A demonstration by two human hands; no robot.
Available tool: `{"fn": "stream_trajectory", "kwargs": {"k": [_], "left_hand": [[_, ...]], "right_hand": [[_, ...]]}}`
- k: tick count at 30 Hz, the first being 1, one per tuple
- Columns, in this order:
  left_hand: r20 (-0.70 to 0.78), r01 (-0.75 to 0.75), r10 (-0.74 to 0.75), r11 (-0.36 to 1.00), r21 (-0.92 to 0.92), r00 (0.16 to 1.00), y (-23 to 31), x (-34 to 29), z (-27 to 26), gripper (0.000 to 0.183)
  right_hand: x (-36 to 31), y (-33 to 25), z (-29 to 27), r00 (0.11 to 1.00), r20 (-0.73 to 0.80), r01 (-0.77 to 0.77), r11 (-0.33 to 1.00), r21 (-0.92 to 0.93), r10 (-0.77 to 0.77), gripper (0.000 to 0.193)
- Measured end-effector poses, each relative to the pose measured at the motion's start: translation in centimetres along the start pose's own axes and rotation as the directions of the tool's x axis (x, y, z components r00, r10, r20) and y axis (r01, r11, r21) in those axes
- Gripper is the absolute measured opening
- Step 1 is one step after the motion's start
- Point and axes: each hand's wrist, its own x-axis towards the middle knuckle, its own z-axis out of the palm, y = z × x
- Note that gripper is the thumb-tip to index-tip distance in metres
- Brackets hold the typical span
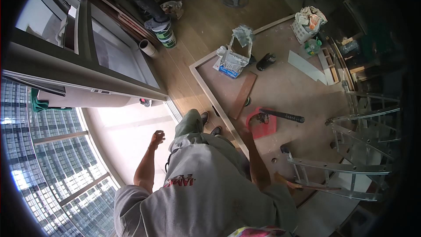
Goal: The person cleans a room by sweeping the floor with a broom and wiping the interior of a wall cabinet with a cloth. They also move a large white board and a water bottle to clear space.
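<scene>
My left hand (158, 138) hangs beside my left hip over the bright balcony floor, fingers loosely bent and apart, nothing visible in it. My right hand (246, 134) is low on my right side, at the left edge of a red dustpan-like tray (271, 128). Its fingers are too dark to make out, and I cannot tell whether it grips the tray or only overlaps it. Across the tray runs a black ribbed handle (285, 116), with small dark debris (263, 119) by its left end. A reddish-brown board (244, 95) lies just beyond.
A pale wooden edge strip (212, 95) borders the brown panel by my feet. An aluminium ladder (346, 166) stands on the right. Farther off are a blue-and-white bag (232, 63), a black cylinder (265, 62), a white bag (308, 23) and a bucket (165, 35). The balcony doorway opens left.
</scene>
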Motion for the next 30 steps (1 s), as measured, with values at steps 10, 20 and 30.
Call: {"fn": "stream_trajectory", "kwargs": {"k": [10, 20, 30], "left_hand": [[-0.113, 0.243, -0.280, 0.933, -0.265, 0.953, 0.2, -0.5, -1.5, 0.022], [-0.076, 0.115, -0.126, 0.984, -0.136, 0.989, 21.7, 20.4, -15.8, 0.021], [-0.121, -0.013, -0.014, 0.974, -0.224, 0.993, 34.8, 31.8, -20.3, 0.021]], "right_hand": [[17.9, -23.7, 15.6, 0.968, 0.167, 0.153, 0.968, 0.197, -0.187, 0.044], [33.2, -35.6, 26.3, 0.995, -0.044, 0.084, 0.989, -0.122, -0.089, 0.046], [42.1, -47.9, 24.5, 0.999, 0.028, -0.029, 0.978, -0.209, 0.036, 0.044]]}}
